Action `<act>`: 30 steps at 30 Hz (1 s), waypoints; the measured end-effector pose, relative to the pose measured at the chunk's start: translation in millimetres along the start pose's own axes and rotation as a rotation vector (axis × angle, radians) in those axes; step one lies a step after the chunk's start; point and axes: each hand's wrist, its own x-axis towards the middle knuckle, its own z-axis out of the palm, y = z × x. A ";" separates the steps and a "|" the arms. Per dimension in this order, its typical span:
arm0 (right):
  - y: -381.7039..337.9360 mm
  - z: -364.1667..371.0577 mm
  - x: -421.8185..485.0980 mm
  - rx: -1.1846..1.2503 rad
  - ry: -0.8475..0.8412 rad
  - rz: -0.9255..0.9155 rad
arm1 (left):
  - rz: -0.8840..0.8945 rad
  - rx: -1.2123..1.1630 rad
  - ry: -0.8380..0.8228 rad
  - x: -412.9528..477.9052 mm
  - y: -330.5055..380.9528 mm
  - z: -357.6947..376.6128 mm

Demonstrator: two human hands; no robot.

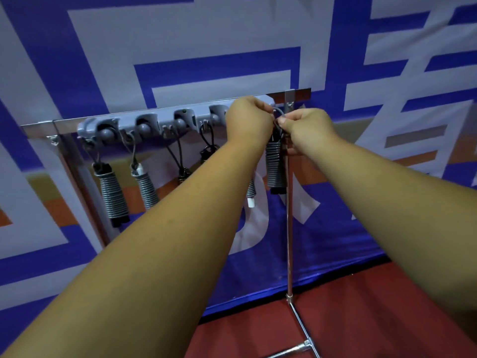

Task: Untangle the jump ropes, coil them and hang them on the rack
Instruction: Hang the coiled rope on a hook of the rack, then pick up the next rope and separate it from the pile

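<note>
Both hands are up at the right end of the rack (160,119)! The left hand (249,120) has its fingers curled tight, the right hand (307,125) is pinching with the thumb on top, and between them sits the grey loop (280,112) of the rope (275,166). The rope hangs coiled just below the fingers, right beside the steel post (289,215). Further left along the rack, hung ropes (112,195) dangle from the hooks, some partly hidden behind the left forearm. There's a blue-and-white banner (180,34) behind and red floor (361,306) underneath.
</note>
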 end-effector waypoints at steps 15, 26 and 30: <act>2.1 11.8 15.7 0.080 -0.031 0.178 | 0.017 0.149 -0.103 -4.3 6.8 8.8; 86.4 18.1 -4.8 -0.080 -0.017 0.218 | -0.145 -0.015 -0.261 -51.3 -28.6 -12.7; 103.5 29.7 -62.4 -0.068 -0.090 0.340 | -0.265 -0.143 -0.340 -89.3 -77.9 -21.6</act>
